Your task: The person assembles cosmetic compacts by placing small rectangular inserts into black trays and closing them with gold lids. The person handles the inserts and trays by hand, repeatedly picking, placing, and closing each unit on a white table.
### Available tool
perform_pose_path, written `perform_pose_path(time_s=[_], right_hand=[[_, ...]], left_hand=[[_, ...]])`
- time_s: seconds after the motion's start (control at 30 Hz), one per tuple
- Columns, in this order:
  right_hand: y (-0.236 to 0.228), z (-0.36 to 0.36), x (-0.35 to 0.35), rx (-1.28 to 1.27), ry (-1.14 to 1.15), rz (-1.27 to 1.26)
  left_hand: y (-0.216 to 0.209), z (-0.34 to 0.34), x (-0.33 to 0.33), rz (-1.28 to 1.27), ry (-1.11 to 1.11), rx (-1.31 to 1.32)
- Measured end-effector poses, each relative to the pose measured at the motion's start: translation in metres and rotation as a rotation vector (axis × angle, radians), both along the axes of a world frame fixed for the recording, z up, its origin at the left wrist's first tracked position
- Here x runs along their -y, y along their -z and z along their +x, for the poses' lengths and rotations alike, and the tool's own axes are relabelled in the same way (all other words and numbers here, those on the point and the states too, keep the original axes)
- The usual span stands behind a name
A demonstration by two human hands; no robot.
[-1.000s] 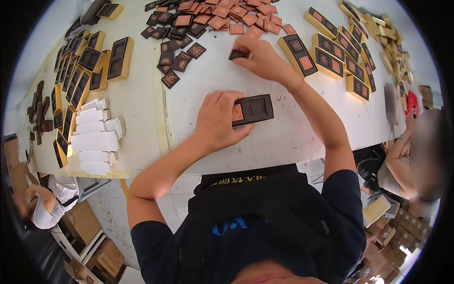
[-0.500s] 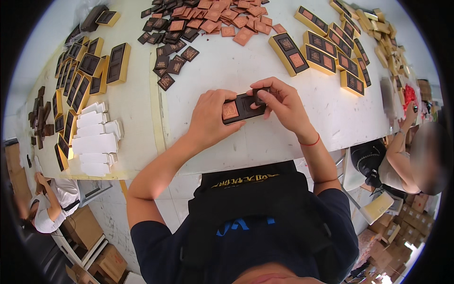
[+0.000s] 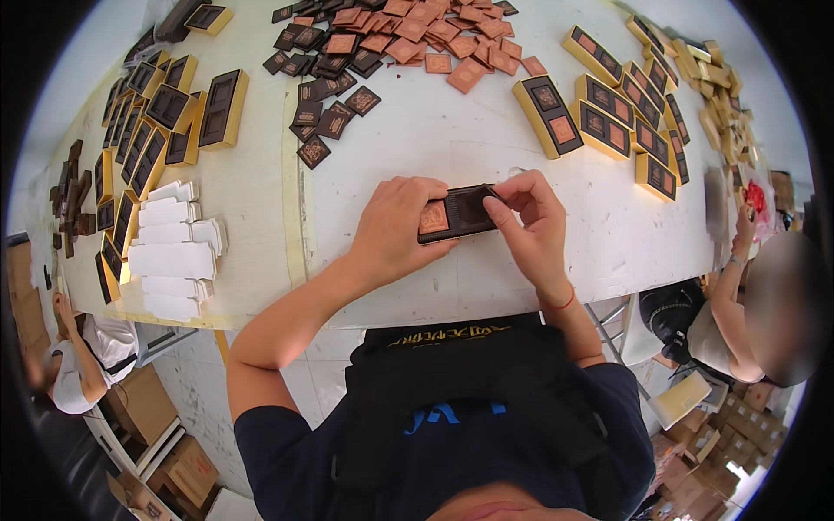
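A narrow dark tray (image 3: 457, 227) is in my hands above the table, tilted a little. My left hand (image 3: 393, 224) is closed round its left end, thumb along the near edge and fingers along the far one. In the left half of the tray lies an embossed reddish-brown square (image 3: 433, 217). Over the right half is a plain-looking dark square piece (image 3: 476, 207). My right hand (image 3: 532, 227) pinches that piece at its right edge between thumb and fingers. Whether it sits flat in its compartment is hard to tell.
Loose reddish-brown squares (image 3: 419, 26) and dark squares (image 3: 333, 122) are heaped at the far side. Filled gold boxes (image 3: 549, 117) stand right; gold boxes with dark inserts (image 3: 223, 108) stand left, beside white card pieces (image 3: 174, 247). Other people sit at both sides.
My right hand has lowered the dark piece from above the tray onto its right half. Both hands and the tray have shifted slightly to the right and nearer.
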State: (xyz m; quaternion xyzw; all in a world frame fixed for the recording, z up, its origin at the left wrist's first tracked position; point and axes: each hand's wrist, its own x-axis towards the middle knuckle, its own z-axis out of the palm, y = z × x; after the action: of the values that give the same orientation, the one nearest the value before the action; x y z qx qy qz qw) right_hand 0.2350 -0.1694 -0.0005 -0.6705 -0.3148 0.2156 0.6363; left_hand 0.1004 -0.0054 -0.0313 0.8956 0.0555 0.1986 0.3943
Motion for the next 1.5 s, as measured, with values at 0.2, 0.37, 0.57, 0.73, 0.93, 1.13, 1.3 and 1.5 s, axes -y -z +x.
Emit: perform_pose_path(time_s=[0.2, 0.37, 0.57, 0.73, 0.93, 1.13, 1.3, 1.5], right_hand=[[0.013, -0.010, 0.001, 0.571, 0.169, -0.249], [0.019, -0.015, 0.000, 0.791, 0.215, -0.253], [0.003, -0.020, 0.026, 0.996, -0.173, -0.428], [0.023, -0.007, 0.038, 1.020, -0.119, -0.370], [0.018, 0.034, 0.050, 1.141, 0.225, -0.465], [0.021, 0.106, 0.038, 1.138, 0.432, -0.474], [0.015, 0.125, -0.023, 1.146, 0.285, -0.253], [0.022, 0.123, -0.109, 1.064, 0.061, -0.310]], left_hand=[[0.000, 0.000, 0.001, 0.037, -0.009, 0.034], [0.000, 0.001, 0.002, 0.033, -0.002, 0.024], [-0.002, -0.001, -0.003, 0.034, 0.025, 0.021], [-0.018, 0.001, -0.065, 0.219, -0.261, 0.158], [0.007, -0.067, -0.205, 0.488, -1.026, -0.100], [-0.004, -0.057, -0.196, 0.416, -1.065, -0.126], [-0.040, -0.025, -0.128, 0.135, -0.569, 0.126], [-0.020, -0.005, -0.032, 0.196, 0.015, -0.081]])
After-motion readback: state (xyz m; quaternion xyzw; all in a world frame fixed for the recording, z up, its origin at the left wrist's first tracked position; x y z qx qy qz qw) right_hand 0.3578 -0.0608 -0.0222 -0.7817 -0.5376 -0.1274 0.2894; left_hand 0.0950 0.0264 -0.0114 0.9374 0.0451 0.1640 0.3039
